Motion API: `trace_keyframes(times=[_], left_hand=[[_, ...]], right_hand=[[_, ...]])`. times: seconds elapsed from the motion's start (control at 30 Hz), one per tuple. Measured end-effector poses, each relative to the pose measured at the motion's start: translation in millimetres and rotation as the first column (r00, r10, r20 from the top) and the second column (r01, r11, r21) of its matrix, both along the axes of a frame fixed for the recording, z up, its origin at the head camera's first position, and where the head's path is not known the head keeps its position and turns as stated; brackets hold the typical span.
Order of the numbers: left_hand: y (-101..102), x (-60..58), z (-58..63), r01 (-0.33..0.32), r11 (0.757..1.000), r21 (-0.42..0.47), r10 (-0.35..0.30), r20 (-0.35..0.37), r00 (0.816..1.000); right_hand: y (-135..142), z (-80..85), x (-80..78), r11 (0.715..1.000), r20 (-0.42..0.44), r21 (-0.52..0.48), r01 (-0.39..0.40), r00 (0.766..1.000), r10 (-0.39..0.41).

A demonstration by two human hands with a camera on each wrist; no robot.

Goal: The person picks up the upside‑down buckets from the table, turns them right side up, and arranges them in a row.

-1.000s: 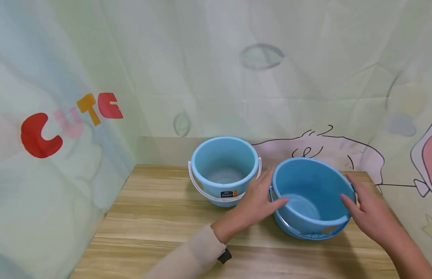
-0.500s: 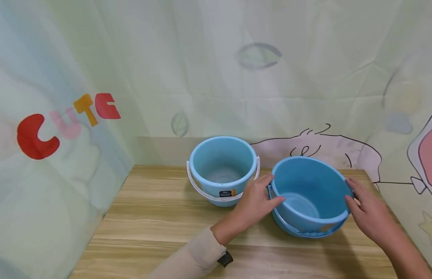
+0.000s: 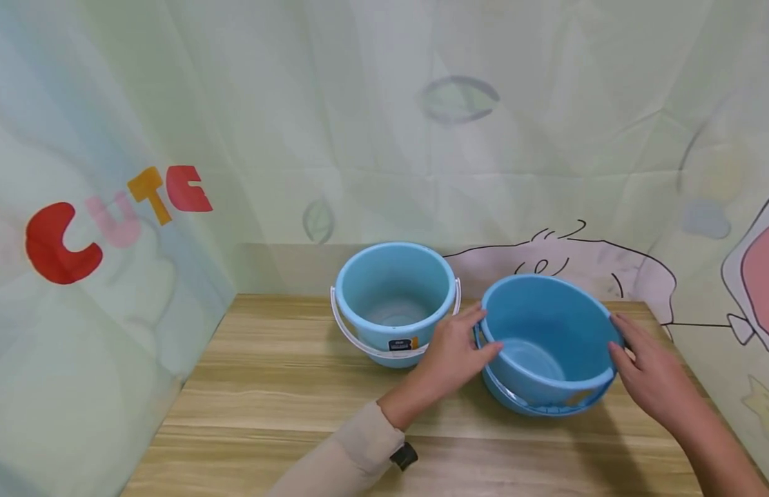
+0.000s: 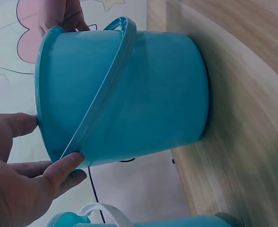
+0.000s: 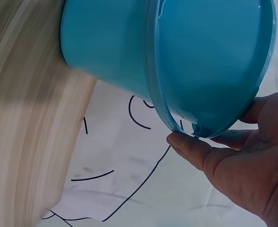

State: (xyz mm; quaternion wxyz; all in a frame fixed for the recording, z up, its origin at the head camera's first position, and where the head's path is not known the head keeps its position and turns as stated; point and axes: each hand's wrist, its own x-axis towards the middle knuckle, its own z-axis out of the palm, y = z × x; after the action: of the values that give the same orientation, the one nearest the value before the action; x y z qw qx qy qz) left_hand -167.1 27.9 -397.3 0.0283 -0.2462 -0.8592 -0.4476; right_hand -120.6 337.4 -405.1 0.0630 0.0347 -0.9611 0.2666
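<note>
A blue bucket (image 3: 546, 338) with a matching blue handle (image 4: 99, 101) stands on the wooden table at the right, its mouth facing up toward me. My left hand (image 3: 453, 348) grips the left side of its rim, thumb at the rim's edge and fingers on the outer wall by the handle's end. On the opposite side my right hand (image 3: 654, 369) holds the rim, thumb toward the mouth and fingers outside near the handle joint. Just left sits a lighter blue bucket (image 3: 397, 286) with a white handle (image 3: 393, 354) hanging across its front; my left hand partly covers it.
The wooden table (image 3: 266, 400) ends at a printed cloth backdrop (image 3: 359, 138) behind and at both sides. A black strap (image 3: 404, 456) sits at my left wrist. The two buckets stand close together near the back edge.
The blue bucket has shifted slightly back toward the backdrop, with both hands staying at its rim. The head view has turned a little to the right. The white-handled bucket stays in place.
</note>
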Motion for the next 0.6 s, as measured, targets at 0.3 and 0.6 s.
trace_keyframes(times=[0.3, 0.6], left_hand=[[5, -9.7, 0.7, -0.024, 1.0, -0.015, 0.025, 0.049, 0.998], [7, -18.3, 4.1, -0.029, 0.999, -0.013, 0.03, 0.078, 0.997]], right_hand=[[-1, 0.4, -5.4, 1.0, -0.005, -0.006, -0.006, 1.0, 0.006], [-3, 2.8, -16.1, 1.0, 0.01, -0.01, -0.006, 1.0, 0.006]])
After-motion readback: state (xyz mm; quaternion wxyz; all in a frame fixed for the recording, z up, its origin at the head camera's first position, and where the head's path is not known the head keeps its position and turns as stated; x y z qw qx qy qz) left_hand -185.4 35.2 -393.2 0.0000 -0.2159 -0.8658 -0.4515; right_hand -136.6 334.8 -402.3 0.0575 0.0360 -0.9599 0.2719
